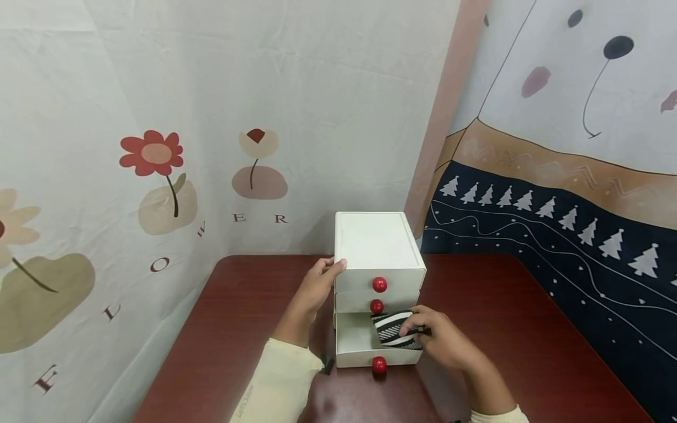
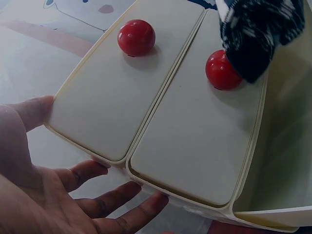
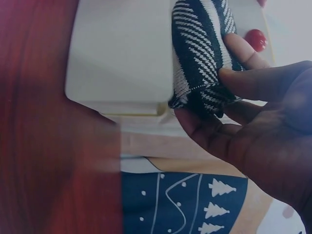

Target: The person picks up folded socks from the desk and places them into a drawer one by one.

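Note:
A small white chest of drawers (image 1: pixel 378 241) has red ball knobs, and its bottom drawer (image 1: pixel 351 359) is pulled out. My left hand (image 1: pixel 317 282) rests at its upper left edge; in the left wrist view the thumb (image 2: pixel 36 109) touches the top edge and the extended fingertips touch the side. My right hand (image 1: pixel 441 335) pinches a black-and-white patterned knitted cloth (image 1: pixel 391 328) between thumb and fingers, over the right part of the drawer. The cloth looks folded, and part of it overlaps the middle drawer's knob (image 2: pixel 222 70) in the left wrist view.
The chest stands on a dark red-brown table (image 1: pixel 254 305) with rounded back corners. Behind it hangs a pale wall cloth (image 1: pixel 317 117) with printed flowers and letters. To the right is a dark printed cloth (image 1: pixel 529 235) with white trees.

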A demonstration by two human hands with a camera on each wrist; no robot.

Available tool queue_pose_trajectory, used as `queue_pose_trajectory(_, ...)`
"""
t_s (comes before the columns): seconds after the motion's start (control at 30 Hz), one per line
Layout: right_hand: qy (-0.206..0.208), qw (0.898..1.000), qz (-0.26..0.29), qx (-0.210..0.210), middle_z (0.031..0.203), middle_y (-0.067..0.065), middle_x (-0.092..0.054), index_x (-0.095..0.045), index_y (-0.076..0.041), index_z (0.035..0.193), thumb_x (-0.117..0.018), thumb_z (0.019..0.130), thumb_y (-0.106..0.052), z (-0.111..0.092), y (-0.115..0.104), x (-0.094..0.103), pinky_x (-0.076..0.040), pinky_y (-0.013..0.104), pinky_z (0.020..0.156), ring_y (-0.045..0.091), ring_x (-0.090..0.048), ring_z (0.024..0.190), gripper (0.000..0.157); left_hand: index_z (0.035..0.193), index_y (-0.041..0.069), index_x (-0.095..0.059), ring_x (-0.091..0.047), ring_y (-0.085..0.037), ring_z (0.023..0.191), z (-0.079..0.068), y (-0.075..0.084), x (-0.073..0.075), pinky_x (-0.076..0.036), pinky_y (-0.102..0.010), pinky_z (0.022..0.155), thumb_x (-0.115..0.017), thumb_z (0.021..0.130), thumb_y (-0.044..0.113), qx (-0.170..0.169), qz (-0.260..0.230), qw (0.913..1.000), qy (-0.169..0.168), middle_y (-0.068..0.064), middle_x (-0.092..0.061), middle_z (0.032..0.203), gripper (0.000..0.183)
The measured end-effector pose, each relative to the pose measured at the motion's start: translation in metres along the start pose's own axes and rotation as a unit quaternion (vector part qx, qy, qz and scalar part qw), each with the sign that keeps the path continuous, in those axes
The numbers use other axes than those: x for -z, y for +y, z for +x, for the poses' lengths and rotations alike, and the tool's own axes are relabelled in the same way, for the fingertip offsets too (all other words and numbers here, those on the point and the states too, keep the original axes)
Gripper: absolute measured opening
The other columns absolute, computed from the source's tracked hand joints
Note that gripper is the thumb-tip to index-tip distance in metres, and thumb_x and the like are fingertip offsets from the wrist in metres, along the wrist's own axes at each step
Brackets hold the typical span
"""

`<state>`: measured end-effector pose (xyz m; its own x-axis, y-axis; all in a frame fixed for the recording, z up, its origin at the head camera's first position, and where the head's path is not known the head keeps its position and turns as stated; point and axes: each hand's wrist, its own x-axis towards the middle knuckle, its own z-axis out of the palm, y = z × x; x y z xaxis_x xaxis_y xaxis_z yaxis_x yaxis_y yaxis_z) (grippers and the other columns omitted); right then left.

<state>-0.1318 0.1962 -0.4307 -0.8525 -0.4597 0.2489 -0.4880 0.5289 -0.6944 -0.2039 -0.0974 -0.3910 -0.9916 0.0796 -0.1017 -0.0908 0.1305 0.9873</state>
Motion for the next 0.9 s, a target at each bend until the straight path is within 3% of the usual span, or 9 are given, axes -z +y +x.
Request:
queue_pose_trajectory(0.37,0.0,1.0,0.009,-0.002,0.127,0.014,-0.07,-0.08,-0.02,0.096,-0.069,0.086,0.016,0.014,0.007,-0.02,-0.049,0.027,0.088,0.022,-0.061,0.112,0.039,0.157,0.008,-0.052,-0.053,-0.041,0.147,0.001,-0.001,0.001,-0.032,-0.068,0.128,-0.062,0.108,0.05,-0.003,0.0,1.0,-0.004,-0.022,-0.057,0.155,0.065)
queue_pose_trajectory(0.57,-0.014,1.0,-0.015,-0.013,0.129,0.016,-0.071,-0.08,-0.021,0.094,-0.067,0.084,0.016,0.022,0.01,-0.03,-0.051,0.036,0.094,0.032,-0.064,0.118,0.041,0.156,0.009,-0.052,-0.054,-0.042,0.146,0.002,-0.001,0.001,-0.031,-0.07,0.128,-0.062,0.108,0.05,0.002,0.001,1.0,-0.001,-0.021,-0.058,0.154,0.064)
queue_pose_trajectory(0.77,-0.027,0.999,-0.03,0.006,0.114,0.006,-0.072,-0.08,-0.019,0.095,-0.067,0.083,0.016,0.028,0.015,-0.037,-0.048,0.029,0.086,0.015,-0.058,0.105,0.039,0.155,0.01,-0.053,-0.054,-0.04,0.144,0.002,-0.001,0.0,-0.032,-0.068,0.128,-0.063,0.107,0.05,0.002,-0.003,1.0,-0.002,-0.021,-0.059,0.153,0.063)
queue_pose_trajectory(0.9,-0.033,0.999,-0.036,0.025,0.11,0.004,-0.073,-0.08,-0.018,0.094,-0.069,0.082,0.015,0.032,0.018,-0.041,-0.049,0.03,0.087,0.013,-0.059,0.104,0.037,0.155,0.01,-0.053,-0.055,-0.04,0.144,0.003,-0.002,0.0,-0.032,-0.068,0.128,-0.064,0.107,0.05,0.001,-0.004,1.0,0.001,-0.021,-0.06,0.152,0.063)
